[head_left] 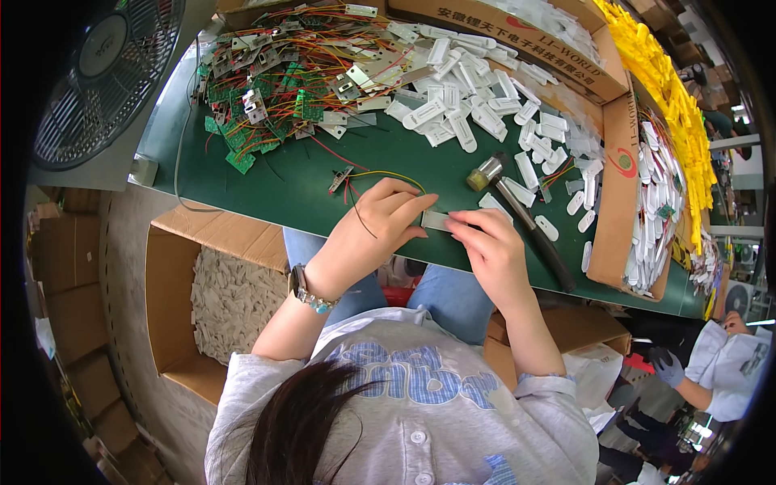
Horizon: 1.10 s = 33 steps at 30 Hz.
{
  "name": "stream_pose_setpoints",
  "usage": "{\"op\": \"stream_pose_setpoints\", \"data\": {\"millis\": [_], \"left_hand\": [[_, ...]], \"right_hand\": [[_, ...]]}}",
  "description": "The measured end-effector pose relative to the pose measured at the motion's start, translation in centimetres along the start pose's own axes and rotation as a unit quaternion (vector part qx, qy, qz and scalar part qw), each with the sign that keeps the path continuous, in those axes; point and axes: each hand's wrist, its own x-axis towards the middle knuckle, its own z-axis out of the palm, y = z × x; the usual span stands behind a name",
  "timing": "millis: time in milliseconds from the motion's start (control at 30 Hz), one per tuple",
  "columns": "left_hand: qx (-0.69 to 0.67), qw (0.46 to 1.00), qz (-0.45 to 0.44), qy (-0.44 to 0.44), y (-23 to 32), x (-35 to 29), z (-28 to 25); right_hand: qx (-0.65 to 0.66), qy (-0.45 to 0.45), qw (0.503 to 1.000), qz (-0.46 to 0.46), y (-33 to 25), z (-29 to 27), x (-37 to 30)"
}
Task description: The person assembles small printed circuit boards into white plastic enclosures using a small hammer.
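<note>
I see left hand and right hand pinching small grey plate at near mat edge | wires trail far-left | looks light, stiff, thin: grip by ends | hammer just right

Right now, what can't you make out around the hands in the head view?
- Small white part: both ends covered by left hand and right hand; shape unclear.
- Hammer: handle partly behind the right hand.
- Green circuit boards: components too small, tangled in wires.
- Cardboard box of white pieces: near side hidden by the person's arm.
</note>
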Motion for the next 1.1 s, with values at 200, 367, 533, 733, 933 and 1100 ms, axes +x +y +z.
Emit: {"op": "stream_pose_setpoints", "data": {"millis": [200, 367, 533, 733, 933, 1100], "left_hand": [[-0.005, 1.0, -0.005, 0.004, 0.1, 0.2, 0.0], [0.005, 1.0, 0.006, 0.001, 0.1, 0.1, -0.1], [0.025, 0.998, 0.054, -0.004, -0.2, 0.3, 0.2], [0.008, 0.999, 0.048, 0.005, -0.2, 0.4, 0.2], [0.005, 0.999, 0.05, 0.006, -0.1, 0.2, 0.1], [0.003, 0.999, 0.051, 0.006, -0.3, 0.2, 0.2]], "right_hand": [[-0.025, -0.011, 1.0, -0.01, 0.4, 0.1, -0.3], [-0.043, -0.015, 0.999, -0.027, 0.6, 0.3, -0.1], [-0.075, -0.026, 0.996, -0.044, 0.6, -0.1, -0.2], [-0.158, 0.027, 0.987, -0.014, 0.2, -2.1, -1.3], [-0.371, -0.053, 0.906, 0.196, 0.3, -7.1, -4.6], [-0.329, -0.072, 0.925, 0.179, 1.2, -7.9, -4.3]]}}
